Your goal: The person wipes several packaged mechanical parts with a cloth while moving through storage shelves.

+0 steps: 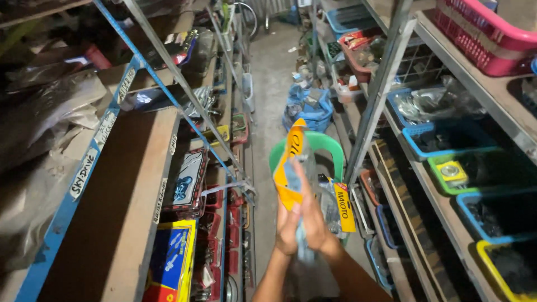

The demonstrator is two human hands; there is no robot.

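Both my hands are raised together in the middle of a narrow aisle, holding clear plastic packets with orange and yellow header cards (292, 168). My left hand (287, 226) grips the packets from the left side. My right hand (314, 221) wraps them from the right, fingers pointing up along the plastic. A second packet with a yellow card (343, 206) hangs to the right of my hands. The lower ends of the packets are hidden between my palms.
A green plastic chair (327, 146) stands in the aisle just beyond my hands. Metal shelving with boxed parts lines the left (168, 184). Shelves on the right hold blue, green, yellow bins (447, 140) and a pink basket (481, 39). A blue bag (307, 106) lies on the floor farther down.
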